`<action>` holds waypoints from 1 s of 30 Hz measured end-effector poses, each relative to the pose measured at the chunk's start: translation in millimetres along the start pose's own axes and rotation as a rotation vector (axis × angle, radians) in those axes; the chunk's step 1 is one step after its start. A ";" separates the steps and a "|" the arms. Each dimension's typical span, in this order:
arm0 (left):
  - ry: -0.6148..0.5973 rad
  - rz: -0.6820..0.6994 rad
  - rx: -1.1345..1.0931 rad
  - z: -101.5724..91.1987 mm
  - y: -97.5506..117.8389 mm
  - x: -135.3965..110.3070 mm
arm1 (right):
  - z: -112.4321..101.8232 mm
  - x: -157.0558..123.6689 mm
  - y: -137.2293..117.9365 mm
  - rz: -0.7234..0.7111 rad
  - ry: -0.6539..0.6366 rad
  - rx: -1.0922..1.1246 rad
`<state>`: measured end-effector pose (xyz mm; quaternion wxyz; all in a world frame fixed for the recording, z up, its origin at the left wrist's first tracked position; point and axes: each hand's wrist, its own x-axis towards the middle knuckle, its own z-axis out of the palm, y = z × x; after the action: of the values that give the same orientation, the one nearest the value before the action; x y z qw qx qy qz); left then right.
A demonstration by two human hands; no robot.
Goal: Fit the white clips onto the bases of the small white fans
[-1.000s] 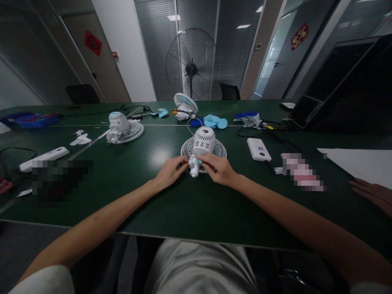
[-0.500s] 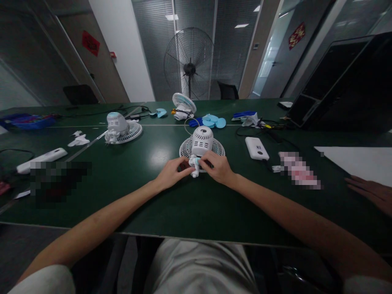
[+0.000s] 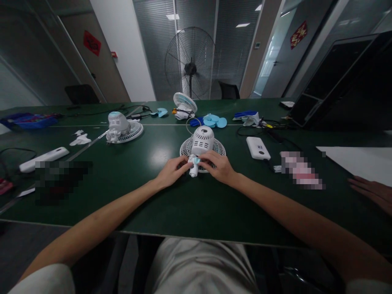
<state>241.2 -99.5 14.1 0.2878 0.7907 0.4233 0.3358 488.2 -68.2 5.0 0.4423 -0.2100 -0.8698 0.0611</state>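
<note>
A small white fan [image 3: 203, 139] lies grille-down on the green table, its slotted motor housing facing up. On its near side a white jointed bracket [image 3: 193, 170] sticks out toward me, with a light-blue knob [image 3: 196, 161] on it. My left hand [image 3: 171, 172] pinches the bracket from the left. From the right, the thumb and fingers of my right hand [image 3: 221, 168] close on the light-blue knob. My fingertips partly cover the joint and the lower grille.
Another white fan [image 3: 119, 126] lies to the left; a third fan [image 3: 185, 106] stands at the back beside light-blue fan blades [image 3: 214, 121]. A white power bank [image 3: 258, 148] is at the right. Another person's hand [image 3: 372, 192] rests near a white sheet [image 3: 358, 163].
The bracket has tilted slightly, its lower end shifting left, and more of the light-blue knob shows. Both hands keep their hold in nearly the same place.
</note>
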 end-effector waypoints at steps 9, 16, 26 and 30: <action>-0.001 0.025 0.088 0.5 1.4 0.9 | 4.4 1.7 -8.1 0.074 0.037 -0.061; -0.015 0.015 0.082 -0.3 -0.4 0.8 | -5.0 -0.7 -0.8 -0.056 -0.040 0.043; 0.016 -0.007 0.104 0.6 1.5 3.2 | -0.4 -1.2 0.8 -0.034 -0.032 0.019; 0.042 -0.020 0.103 3.2 0.2 4.7 | 1.5 -0.7 1.2 -0.042 -0.011 0.028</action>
<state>245.8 -96.1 13.6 0.2411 0.7930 0.4537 0.3275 487.8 -67.4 3.3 0.4418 -0.1850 -0.8754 0.0653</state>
